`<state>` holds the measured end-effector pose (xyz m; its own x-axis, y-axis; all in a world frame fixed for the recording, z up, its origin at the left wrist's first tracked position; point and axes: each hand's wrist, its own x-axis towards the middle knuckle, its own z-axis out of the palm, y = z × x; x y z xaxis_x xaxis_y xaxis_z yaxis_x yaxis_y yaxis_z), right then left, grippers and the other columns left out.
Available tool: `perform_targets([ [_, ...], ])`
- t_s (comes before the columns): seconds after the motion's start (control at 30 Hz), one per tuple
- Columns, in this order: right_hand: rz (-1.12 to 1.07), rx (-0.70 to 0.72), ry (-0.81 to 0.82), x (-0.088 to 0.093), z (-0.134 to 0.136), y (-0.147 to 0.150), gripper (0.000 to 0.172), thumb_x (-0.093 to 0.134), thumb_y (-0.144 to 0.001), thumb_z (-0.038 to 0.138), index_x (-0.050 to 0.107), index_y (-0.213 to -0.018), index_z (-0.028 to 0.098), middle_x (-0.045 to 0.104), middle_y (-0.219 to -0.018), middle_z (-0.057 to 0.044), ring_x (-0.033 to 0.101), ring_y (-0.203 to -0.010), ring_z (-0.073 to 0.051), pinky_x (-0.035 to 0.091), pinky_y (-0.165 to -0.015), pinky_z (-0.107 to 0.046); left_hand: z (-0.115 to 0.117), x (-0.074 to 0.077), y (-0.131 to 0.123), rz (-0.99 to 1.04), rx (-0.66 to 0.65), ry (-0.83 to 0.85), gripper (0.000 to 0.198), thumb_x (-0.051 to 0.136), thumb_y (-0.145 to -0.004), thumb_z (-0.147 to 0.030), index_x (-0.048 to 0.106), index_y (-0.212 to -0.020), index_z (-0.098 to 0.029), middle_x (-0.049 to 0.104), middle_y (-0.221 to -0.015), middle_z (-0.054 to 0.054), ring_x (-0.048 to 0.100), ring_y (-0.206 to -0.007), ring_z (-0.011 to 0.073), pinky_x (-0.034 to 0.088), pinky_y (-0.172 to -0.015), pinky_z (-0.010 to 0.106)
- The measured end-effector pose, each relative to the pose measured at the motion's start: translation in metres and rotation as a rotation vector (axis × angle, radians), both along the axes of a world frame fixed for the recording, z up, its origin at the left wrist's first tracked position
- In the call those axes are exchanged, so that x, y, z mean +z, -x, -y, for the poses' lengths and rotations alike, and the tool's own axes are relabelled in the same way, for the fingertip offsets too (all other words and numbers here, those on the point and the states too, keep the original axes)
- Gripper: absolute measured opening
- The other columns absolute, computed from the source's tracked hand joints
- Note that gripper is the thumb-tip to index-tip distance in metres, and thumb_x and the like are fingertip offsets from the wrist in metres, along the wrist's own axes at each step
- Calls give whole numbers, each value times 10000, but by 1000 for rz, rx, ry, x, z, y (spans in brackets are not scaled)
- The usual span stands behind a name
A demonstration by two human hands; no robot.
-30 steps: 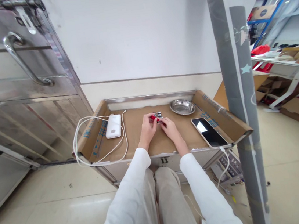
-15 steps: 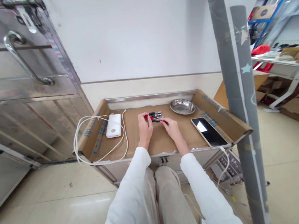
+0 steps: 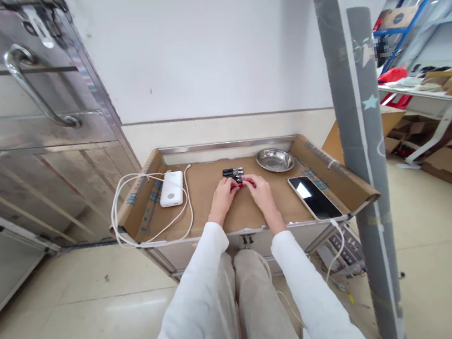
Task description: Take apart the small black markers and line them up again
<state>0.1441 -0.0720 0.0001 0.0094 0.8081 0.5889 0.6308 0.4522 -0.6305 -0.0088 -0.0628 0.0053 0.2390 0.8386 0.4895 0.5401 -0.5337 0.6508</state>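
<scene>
My left hand (image 3: 222, 197) and my right hand (image 3: 260, 190) meet above the cardboard-lined cart top (image 3: 201, 175). Between them is a slim red pen (image 3: 236, 186), pinched by the fingers of each hand and partly covered by them. Just beyond my fingertips several black pens (image 3: 232, 172) with shiny silver-looking ends lie side by side on the cardboard. Fine details of the red pen are too small to tell.
A white power bank (image 3: 171, 189) with a looped white cable (image 3: 191, 202) lies on the left. On the right are a round metal dish (image 3: 275, 160) and a phone (image 3: 314, 197). A wrapped grey pole (image 3: 367, 172) stands beside the cart's right end.
Both hands have come closer together and slightly nearer to me with the red pen. My left hand has shifted right and down, uncovering more of the black pens.
</scene>
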Motion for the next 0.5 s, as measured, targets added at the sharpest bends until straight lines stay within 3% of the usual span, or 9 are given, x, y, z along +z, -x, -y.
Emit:
perform_targets([
  [0.3,110,151,64,2,-1,2,212,477,-855,232,653,-973,239,642,-999,-54,577,-941,-197,463,-857,-345,-9,-14,0,-19,105,-43,101,473,-869,-135,556,-905,-180,505,-978,61,560,-909,170,478,-850,343],
  [0.5,119,60,99,-5,-4,1,208,472,-821,209,621,-966,219,549,-988,-63,575,-858,-176,483,-804,-320,-6,-10,-2,-47,63,-74,102,491,-866,-150,576,-917,-175,500,-959,60,546,-904,171,474,-865,345],
])
